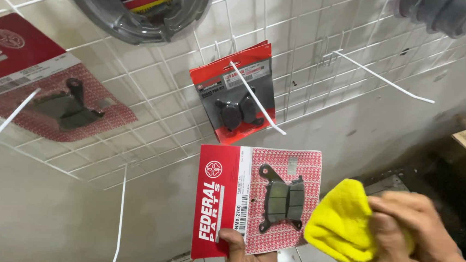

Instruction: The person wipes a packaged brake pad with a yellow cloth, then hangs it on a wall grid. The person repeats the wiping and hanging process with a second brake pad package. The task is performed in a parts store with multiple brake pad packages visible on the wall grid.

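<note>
The brake pad pack [258, 201], a red and white card with dark pads under a clear blister, is held up in front of the wire grid rack [154, 87] on the tiled wall, below the rack's lower edge. The left hand [246, 258] pinches the card at its bottom edge, thumb on the front, fingers closed behind it. The right hand [416, 242] is bunched tight around a yellow cloth [341, 226], whose folded end sits just beside the card's right edge, near the blister; I cannot tell whether it is touching.

On the rack a second brake pad pack [238, 96] hangs from a white hook [257, 97] near the middle, and a third pack [44, 90] hangs towards the left edge. A bare hook [381, 76] juts out on the right. A grey curved part [132, 6] hangs at the top edge.

The risk, as I judge it: the card is gripped by one small spot low down, so pressure from the cloth could bend it or twist it out of the fingers. The jutting hooks sit close, and a raised card could catch on them
</note>
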